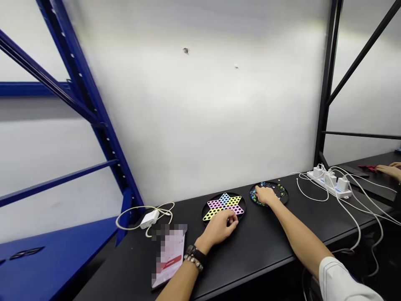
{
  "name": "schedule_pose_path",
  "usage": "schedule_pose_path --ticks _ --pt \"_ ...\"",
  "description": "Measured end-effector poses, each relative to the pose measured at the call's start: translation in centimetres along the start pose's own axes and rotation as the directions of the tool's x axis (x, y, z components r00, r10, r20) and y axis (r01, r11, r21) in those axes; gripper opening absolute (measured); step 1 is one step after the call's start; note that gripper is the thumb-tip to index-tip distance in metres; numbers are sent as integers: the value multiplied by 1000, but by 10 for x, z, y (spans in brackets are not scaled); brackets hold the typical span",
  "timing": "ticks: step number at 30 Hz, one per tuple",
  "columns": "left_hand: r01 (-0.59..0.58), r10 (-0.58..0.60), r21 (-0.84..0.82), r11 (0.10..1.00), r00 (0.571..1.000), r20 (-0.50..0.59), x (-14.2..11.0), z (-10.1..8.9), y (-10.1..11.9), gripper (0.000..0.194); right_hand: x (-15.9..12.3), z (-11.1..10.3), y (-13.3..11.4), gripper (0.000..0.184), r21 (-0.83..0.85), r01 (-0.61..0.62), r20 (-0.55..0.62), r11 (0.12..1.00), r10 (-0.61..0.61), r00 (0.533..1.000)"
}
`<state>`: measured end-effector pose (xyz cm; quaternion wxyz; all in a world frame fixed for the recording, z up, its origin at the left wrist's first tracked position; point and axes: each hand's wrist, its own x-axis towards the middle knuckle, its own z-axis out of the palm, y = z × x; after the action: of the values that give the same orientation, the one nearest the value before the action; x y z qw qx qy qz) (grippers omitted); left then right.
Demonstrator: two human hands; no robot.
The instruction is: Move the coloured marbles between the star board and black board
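Note:
A round black Chinese checkers board [223, 204] with a pink, yellow and blue star lies on the black table [257, 251]. My left hand [221, 228] rests curled on the board's near edge, its fingers closed; what they hold is hidden. A round black tray [280, 190] of several coloured marbles sits to the board's right. My right hand [265, 195] lies on the tray with its fingers bent down among the marbles; whether it grips any is unclear.
A phone or card with a pink screen [171, 259] lies near the front left. A white charger with coiled cable [149, 218] sits by the blue rack [103, 138]. A white power strip [330, 184] with plugs and cables lies at right. Another person's hand [388, 170] works far right.

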<state>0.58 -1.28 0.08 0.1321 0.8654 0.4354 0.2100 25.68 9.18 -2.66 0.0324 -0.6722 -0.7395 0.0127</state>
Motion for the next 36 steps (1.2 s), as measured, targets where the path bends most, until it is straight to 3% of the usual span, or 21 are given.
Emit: schedule_pose_path --ticks 13,20,23,25,27,28,31,33,36 --pt "19 -19 9 1000 1000 9 0 -1 1 15 -1 -2 5 27 86 49 44 995 -53 998" --pt "13 -13 -3 1000 1000 8 0 -1 1 15 4 2 7 27 129 10 51 992 -17 999" --pt "15 -15 -1 1000 1000 13 0 0 2 15 9 7 17 22 280 -7 33 960 -3 999" --pt "19 -19 1 1000 1000 17 0 -1 2 16 12 8 28 18 441 -21 -43 897 44 998" --pt "20 -20 3 1000 1000 16 0 -1 2 16 15 6 38 13 614 -23 -134 789 133 982" --pt "19 -19 3 1000 1000 14 0 -1 3 16 15 4 43 11 728 -15 -155 685 185 970" --pt "12 -12 6 1000 1000 11 0 -2 2 16 15 -7 55 11 972 41 -106 232 275 956" --pt "10 -10 9 1000 1000 10 0 -2 2 15 14 -15 60 14 995 93 -79 -42 260 962" --pt "13 -13 10 1000 1000 21 0 -2 2 15 13 -20 68 21 939 138 -53 -316 264 963"
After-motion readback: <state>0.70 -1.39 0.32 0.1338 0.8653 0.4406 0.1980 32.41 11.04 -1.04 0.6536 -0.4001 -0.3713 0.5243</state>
